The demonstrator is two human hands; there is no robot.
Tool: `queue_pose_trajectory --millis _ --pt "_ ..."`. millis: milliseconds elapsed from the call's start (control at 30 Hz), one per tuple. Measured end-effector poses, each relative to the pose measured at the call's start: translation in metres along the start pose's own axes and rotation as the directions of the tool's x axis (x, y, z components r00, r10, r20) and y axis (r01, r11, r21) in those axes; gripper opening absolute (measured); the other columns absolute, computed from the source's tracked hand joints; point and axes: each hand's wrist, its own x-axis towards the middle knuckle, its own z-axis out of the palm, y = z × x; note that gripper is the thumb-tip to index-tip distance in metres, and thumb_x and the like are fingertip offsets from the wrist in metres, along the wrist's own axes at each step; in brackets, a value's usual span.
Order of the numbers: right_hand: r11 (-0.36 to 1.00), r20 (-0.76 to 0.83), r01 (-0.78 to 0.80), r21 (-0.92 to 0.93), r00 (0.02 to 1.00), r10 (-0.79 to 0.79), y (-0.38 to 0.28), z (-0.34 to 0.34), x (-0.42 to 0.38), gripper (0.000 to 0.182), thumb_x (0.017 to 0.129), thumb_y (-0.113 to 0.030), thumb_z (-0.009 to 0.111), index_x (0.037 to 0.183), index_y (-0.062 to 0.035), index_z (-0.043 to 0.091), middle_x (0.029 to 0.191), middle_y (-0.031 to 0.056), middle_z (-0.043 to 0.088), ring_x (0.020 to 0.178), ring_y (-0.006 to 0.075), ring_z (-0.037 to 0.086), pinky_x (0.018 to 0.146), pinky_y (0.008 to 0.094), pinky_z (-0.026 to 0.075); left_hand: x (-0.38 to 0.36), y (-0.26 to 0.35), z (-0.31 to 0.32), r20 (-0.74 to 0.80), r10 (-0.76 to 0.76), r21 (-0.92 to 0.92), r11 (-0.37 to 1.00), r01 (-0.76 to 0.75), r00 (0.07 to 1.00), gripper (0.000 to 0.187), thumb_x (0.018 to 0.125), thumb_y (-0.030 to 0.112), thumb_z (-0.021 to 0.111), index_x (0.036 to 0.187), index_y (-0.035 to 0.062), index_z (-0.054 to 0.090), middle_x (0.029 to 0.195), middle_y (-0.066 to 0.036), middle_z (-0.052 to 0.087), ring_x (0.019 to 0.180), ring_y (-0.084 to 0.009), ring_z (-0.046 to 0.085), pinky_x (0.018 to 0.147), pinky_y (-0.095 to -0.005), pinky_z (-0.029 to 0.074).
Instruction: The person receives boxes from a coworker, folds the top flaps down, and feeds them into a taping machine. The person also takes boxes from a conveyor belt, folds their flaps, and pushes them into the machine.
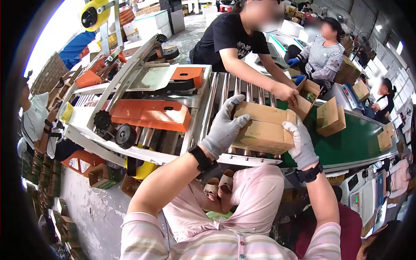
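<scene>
A cardboard box [264, 130] with its top flaps folded down is held between my two gloved hands, over the near end of the metal rollers [225, 89]. My left hand [225, 125], in a grey glove, grips the box's left side, with the thumb on its top edge. On the right side of the box, my right hand [301, 141] presses with bent fingers. Just beyond, a co-worker's bare hands touch an open box [308, 97] with something green inside.
Left of the rollers stands a machine with orange plates [149, 113] and black knobs [125, 136]. Open boxes [330, 117] sit on the green belt [320, 149] at the right. A co-worker in a black shirt [225, 39] leans in from the far side.
</scene>
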Motion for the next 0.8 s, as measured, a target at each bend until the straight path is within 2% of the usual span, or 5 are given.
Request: queue_pose_trajectory --millis 267,433,567,633,800 --pt "0.943 0.134 -0.138 0.304 0.986 0.101 0.003 0.003 0.054 0.046 0.086 -0.002 0.062 0.131 -0.006 0.055 0.115 0.0077 0.063 0.101 0.0205 0.065 0.091 0.0392 0.056 0.023 0.016 -0.017 -0.114 -0.038 -0.205 0.979 0.014 0.993 0.096 0.095 0.013 0.073 0.163 0.0052 0.005 0.166 -0.022 0.018 0.148 -0.0248 0.03 0.12 -0.0327 0.029" --pt "0.955 0.173 -0.151 0.253 0.979 0.109 0.029 0.071 0.136 0.032 0.086 -0.004 0.064 0.119 -0.0054 0.063 0.105 0.0068 0.068 0.094 0.02 0.067 0.087 0.0367 0.055 -0.013 0.048 -0.056 -0.311 0.357 -0.161 0.894 -0.419 0.881 0.074 0.104 0.004 0.053 0.163 0.0027 0.008 0.169 -0.018 0.013 0.156 -0.0245 0.013 0.124 -0.0365 0.018" --pt "0.984 0.196 0.167 0.062 0.965 -0.177 0.095 0.151 0.204 0.042 0.082 -0.001 0.068 0.122 -0.0044 0.059 0.105 0.011 0.068 0.091 0.0236 0.068 0.086 0.0434 0.057 -0.092 0.076 -0.076 -0.267 0.465 0.299 0.873 -0.386 0.844 0.066 0.103 0.003 0.04 0.162 0.001 0.011 0.168 -0.021 0.017 0.157 -0.0287 0.013 0.128 -0.0436 0.007" --pt "0.98 0.112 0.112 0.162 0.985 -0.131 0.083 0.199 0.196 0.024 0.076 -0.011 0.073 0.097 -0.0034 0.064 0.092 0.0107 0.067 0.086 0.0218 0.064 0.077 0.037 0.053 -0.114 0.067 -0.087 -0.243 0.491 0.345 0.85 -0.398 0.836 0.067 0.105 0.012 0.044 0.161 -0.0002 0.011 0.168 -0.021 0.016 0.157 -0.0315 0.012 0.128 -0.0457 0.006" --pt "0.984 0.235 0.174 0.026 0.956 -0.176 0.101 0.244 0.21 0.091 0.077 -0.035 0.081 0.146 0.0102 0.042 0.135 0.0306 0.058 0.131 0.033 0.053 0.108 0.0339 0.041 -0.109 0.066 -0.066 -0.149 0.497 0.48 0.792 -0.377 0.855 0.062 0.108 0.026 0.039 0.16 -0.0003 0.018 0.168 -0.019 0.019 0.157 -0.0297 0.015 0.128 -0.0461 0.011"
